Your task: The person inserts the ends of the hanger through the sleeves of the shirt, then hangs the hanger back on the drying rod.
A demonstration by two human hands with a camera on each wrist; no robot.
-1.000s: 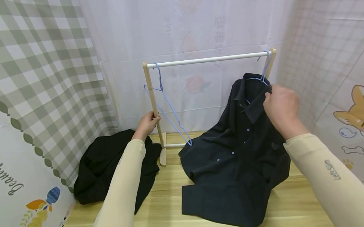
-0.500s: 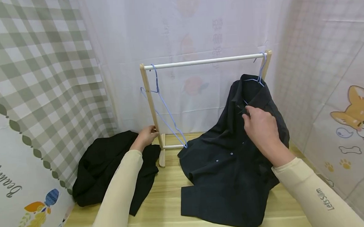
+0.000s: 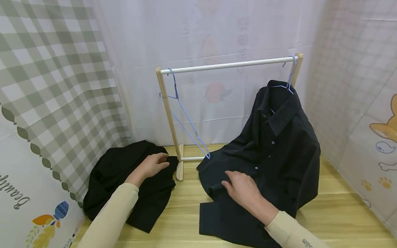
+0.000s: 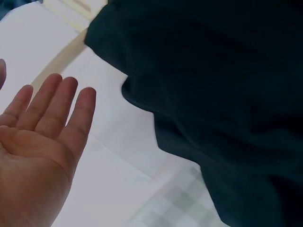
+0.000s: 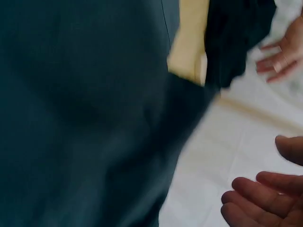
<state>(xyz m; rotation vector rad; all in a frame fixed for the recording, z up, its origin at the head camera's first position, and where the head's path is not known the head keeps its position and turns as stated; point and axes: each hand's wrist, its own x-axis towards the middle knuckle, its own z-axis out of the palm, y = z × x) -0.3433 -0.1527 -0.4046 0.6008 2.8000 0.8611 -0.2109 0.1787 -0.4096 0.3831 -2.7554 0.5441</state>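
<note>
A black button-up shirt [image 3: 287, 149] hangs by a blue hanger [image 3: 289, 83] at the right end of the small rack, its lower part spread on the table. In front of its lower front is my right hand [image 3: 243, 189], fingers relaxed and holding nothing. My left hand [image 3: 149, 166] hovers over a crumpled black garment [image 3: 120, 173] left of the rack. In the left wrist view the left hand's fingers [image 4: 57, 104] are straight and apart, beside the dark cloth. The right wrist view has the right hand [image 5: 265, 198] loosely spread next to the shirt.
The rack has a white top bar [image 3: 222, 65] and wooden posts [image 3: 168, 114]. A bare blue hanger [image 3: 188, 119] hangs at its left end, tilted. A checked curtain [image 3: 54, 71] borders the left, a white one the back, and a dog-print sheet [image 3: 381, 144] the right.
My right hand has let go of the shirt near its collar and moved down and left. My left hand has left the rack's left post and come over the crumpled black garment.
</note>
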